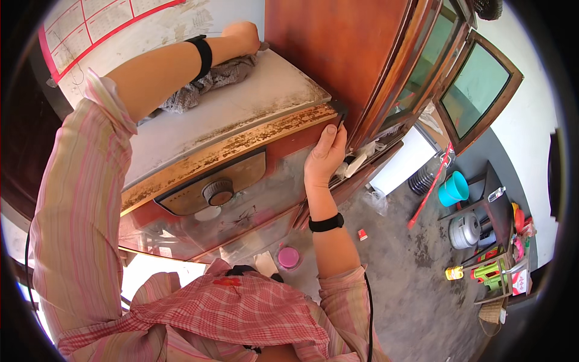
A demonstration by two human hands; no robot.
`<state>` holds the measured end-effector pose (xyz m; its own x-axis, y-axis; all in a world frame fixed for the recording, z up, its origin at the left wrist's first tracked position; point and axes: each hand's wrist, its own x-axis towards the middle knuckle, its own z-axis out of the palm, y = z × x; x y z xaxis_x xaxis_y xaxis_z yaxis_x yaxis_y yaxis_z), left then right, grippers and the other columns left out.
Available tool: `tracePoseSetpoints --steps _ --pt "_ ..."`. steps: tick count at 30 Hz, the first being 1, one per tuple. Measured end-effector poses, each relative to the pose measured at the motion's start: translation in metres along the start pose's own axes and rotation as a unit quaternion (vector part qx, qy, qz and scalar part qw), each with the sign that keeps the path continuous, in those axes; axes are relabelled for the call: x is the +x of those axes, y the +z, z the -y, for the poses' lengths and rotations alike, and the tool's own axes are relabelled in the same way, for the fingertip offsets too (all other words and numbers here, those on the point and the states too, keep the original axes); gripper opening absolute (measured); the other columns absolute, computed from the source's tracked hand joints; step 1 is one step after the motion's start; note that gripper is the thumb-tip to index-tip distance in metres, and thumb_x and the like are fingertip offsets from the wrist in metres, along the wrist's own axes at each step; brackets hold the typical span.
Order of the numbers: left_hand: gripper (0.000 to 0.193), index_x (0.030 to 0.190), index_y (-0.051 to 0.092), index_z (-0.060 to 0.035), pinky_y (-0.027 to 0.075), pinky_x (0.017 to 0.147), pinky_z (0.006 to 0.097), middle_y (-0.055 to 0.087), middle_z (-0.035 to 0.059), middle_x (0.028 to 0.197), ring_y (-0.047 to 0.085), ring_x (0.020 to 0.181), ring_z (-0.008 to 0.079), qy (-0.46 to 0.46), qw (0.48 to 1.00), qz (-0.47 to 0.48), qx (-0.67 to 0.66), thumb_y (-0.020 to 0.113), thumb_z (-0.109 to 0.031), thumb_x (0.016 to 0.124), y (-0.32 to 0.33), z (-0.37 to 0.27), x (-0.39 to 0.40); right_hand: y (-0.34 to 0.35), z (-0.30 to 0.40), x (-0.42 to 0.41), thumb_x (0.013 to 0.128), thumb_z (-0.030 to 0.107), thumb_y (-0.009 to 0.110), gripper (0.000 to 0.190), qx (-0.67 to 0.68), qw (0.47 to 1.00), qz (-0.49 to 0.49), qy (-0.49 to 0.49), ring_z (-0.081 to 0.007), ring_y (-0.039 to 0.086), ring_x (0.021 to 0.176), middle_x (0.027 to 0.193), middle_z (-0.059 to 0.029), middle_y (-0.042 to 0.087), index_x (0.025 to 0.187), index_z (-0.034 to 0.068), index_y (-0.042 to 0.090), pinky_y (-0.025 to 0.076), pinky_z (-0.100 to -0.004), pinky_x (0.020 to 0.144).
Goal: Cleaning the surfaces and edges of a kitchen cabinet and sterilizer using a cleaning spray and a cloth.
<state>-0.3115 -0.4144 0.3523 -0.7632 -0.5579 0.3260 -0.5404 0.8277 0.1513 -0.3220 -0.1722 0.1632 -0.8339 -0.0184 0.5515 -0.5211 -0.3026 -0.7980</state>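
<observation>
My left hand (242, 37) is closed at the far end of a crumpled grey cloth (226, 74), and a bit of it shows beside the fist. The cloth lies on the worn white top (253, 102) of an old wooden cabinet, partly hidden under my left forearm. My right hand (325, 154) is at the cabinet's front right corner, thumb upward, by a narrow dark piece. Its fingers are partly hidden, so I cannot tell whether they grip that piece or only touch the corner. A round knob (218, 192) sits on the cabinet's glossy red front (253, 212).
A tall red-brown wooden cabinet (334, 40) stands against the right side, with a glazed door (481, 90) swung out. On the floor are a pink round container (288, 258) and a red pole (429, 188). A turquoise bucket (453, 188) and a rice cooker (465, 230) are by shelves.
</observation>
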Motion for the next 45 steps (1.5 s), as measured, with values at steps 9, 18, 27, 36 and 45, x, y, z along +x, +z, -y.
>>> tracePoseSetpoints --steps 9,18,27,36,45 --pt "0.019 0.090 0.072 -0.0049 0.053 0.076 0.0368 0.071 0.0140 0.086 0.068 0.082 0.0269 0.268 0.940 0.120 -0.173 0.068 -0.022 0.083 -0.021 -0.076 -0.101 -0.006 -0.001 0.003 0.098 0.048 0.051 0.054 0.019 1.000 -0.018 -0.009 -0.0161 0.055 0.088 0.097 -0.0083 0.063 0.119 -0.002 0.055 0.045 -0.0278 0.083" --pt "0.016 0.091 0.074 -0.0073 0.053 0.081 0.0361 0.072 0.0116 0.091 0.068 0.089 0.0253 0.179 0.973 0.031 -0.144 0.066 -0.018 0.083 0.001 -0.084 -0.071 0.001 -0.001 0.000 0.098 0.050 0.050 0.056 0.006 1.000 -0.001 -0.007 -0.0186 0.057 0.088 0.098 -0.0104 0.064 0.119 -0.002 0.056 0.046 -0.0296 0.084" --pt "0.016 0.094 0.072 -0.0039 0.052 0.084 0.0353 0.070 0.0125 0.095 0.066 0.091 0.0263 0.362 0.905 0.129 -0.184 0.066 -0.015 0.084 -0.022 -0.078 -0.108 -0.003 0.001 0.002 0.098 0.051 0.050 0.055 0.019 1.000 -0.013 -0.005 -0.0192 0.058 0.089 0.098 -0.0109 0.064 0.117 0.000 0.056 0.046 -0.0305 0.084" --pt "0.013 0.092 0.070 -0.0027 0.052 0.080 0.0373 0.068 0.0134 0.091 0.065 0.088 0.0303 0.373 0.915 0.034 -0.148 0.068 -0.010 0.082 -0.006 -0.087 -0.099 -0.005 -0.004 0.002 0.099 0.049 0.048 0.054 -0.017 1.000 -0.010 -0.017 -0.0206 0.058 0.087 0.097 -0.0109 0.065 0.118 -0.001 0.056 0.046 -0.0309 0.082" --pt "0.009 0.083 0.071 -0.0043 0.053 0.077 0.0385 0.070 0.0127 0.085 0.068 0.084 0.0292 0.406 0.909 0.058 -0.077 0.066 -0.010 0.079 -0.016 -0.090 -0.091 0.000 0.000 0.002 0.099 0.049 0.049 0.055 -0.021 0.999 -0.021 -0.019 -0.0199 0.057 0.085 0.095 -0.0110 0.064 0.119 -0.002 0.055 0.046 -0.0303 0.082"
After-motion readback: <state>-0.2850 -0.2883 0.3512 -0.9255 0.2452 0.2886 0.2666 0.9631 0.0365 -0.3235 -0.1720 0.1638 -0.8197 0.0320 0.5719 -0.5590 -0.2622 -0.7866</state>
